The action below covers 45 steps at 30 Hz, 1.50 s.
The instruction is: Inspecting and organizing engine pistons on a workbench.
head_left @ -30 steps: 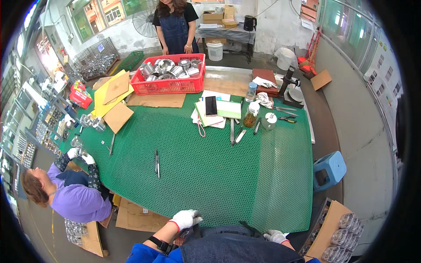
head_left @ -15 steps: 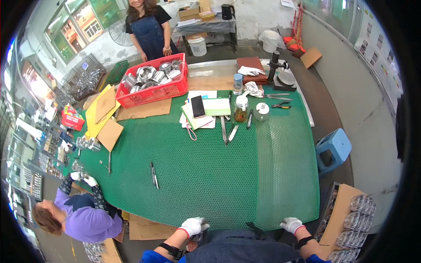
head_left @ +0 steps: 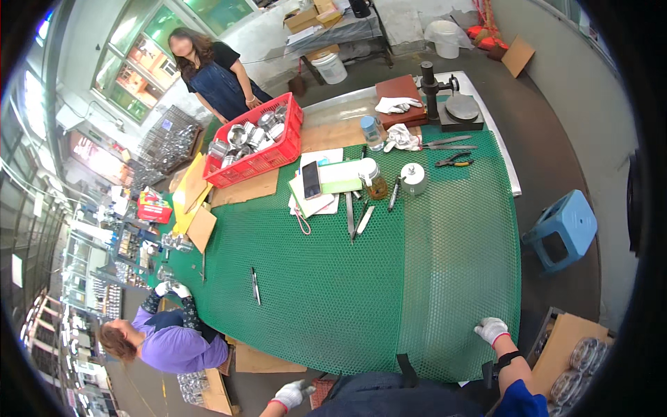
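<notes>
My left hand [head_left: 292, 394], in a white glove, hangs just off the near edge of the green mesh-patterned mat [head_left: 333, 292]. Its fingers are loosely extended, with nothing visible in them. My right hand [head_left: 492, 329], gloved likewise, is over the mat's right near part, fingers apart and holding nothing visible. A pen-like tool [head_left: 256, 285] lies on the mat left of centre. Further off are a dark phone [head_left: 310, 180] on papers, a lidded glass jar of brown liquid [head_left: 373, 182], a white lidded pot [head_left: 413, 178] and pliers [head_left: 454, 160].
A red crate [head_left: 260, 154] of metal cups stands at the far left. A co-worker in purple [head_left: 182, 342] works at the left edge; another person [head_left: 221, 83] stands behind the crate. A blue stool [head_left: 564, 229] and boxed glassware [head_left: 587, 354] are on the right.
My view has swung left and tilted. My left hand has come off the mat's near edge and dropped lower; my right hand has moved up onto the mat's right side.
</notes>
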{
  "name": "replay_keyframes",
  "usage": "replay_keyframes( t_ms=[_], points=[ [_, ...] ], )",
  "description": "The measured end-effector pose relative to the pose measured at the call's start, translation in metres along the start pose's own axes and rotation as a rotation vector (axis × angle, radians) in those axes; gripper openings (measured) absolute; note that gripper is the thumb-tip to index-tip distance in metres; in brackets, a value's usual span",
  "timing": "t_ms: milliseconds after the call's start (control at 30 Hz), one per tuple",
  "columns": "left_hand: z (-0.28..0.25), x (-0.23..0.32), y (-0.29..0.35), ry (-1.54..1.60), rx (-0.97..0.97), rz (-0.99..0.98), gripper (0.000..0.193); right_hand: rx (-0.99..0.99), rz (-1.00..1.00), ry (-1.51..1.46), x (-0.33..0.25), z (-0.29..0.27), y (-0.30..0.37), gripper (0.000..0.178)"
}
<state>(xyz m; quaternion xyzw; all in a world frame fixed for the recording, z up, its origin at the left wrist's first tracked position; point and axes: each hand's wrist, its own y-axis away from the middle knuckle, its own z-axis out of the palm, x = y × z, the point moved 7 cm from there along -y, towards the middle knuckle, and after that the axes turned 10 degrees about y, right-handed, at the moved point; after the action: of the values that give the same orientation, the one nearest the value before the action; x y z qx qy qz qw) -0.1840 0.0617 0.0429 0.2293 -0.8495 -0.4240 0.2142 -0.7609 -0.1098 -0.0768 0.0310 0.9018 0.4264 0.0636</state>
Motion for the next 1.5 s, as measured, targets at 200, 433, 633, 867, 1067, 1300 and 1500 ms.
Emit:
replay_keyframes(
  t_ms=[200, 433, 633, 867, 1067, 1300, 1500],
  points=[
    [0.012, 0.023, 0.072, 0.427, 0.031, -0.172, 0.04, -0.179, -0.114, 0.05, 0.014, 0.008, -0.034, 0.043],
    [0.023, 0.041, 0.08, 0.234, 0.001, -0.225, 0.044, -0.035, -0.138, -0.057, 0.014, -0.008, -0.021, 0.04],
    [0.005, 0.07, 0.069, 0.276, 0.057, -0.108, 0.046, -0.044, -0.078, -0.022, 0.019, 0.005, -0.025, 0.039],
    [-0.01, 0.058, 0.03, 0.134, 0.035, -0.014, 0.052, 0.112, 0.047, -0.046, 0.01, 0.01, -0.013, 0.037],
    [-0.005, 0.031, 0.011, 0.198, -0.034, 0.032, 0.054, 0.186, 0.177, -0.025, 0.0, 0.01, 0.007, 0.042],
    [0.02, -0.036, -0.062, 0.258, -0.18, 0.066, 0.052, 0.097, 0.138, -0.091, -0.037, 0.032, 0.063, 0.048],
    [-0.018, -0.038, -0.092, 0.186, -0.097, 0.185, 0.048, 0.081, 0.147, -0.15, -0.051, 0.063, 0.111, 0.046]
  ],
)
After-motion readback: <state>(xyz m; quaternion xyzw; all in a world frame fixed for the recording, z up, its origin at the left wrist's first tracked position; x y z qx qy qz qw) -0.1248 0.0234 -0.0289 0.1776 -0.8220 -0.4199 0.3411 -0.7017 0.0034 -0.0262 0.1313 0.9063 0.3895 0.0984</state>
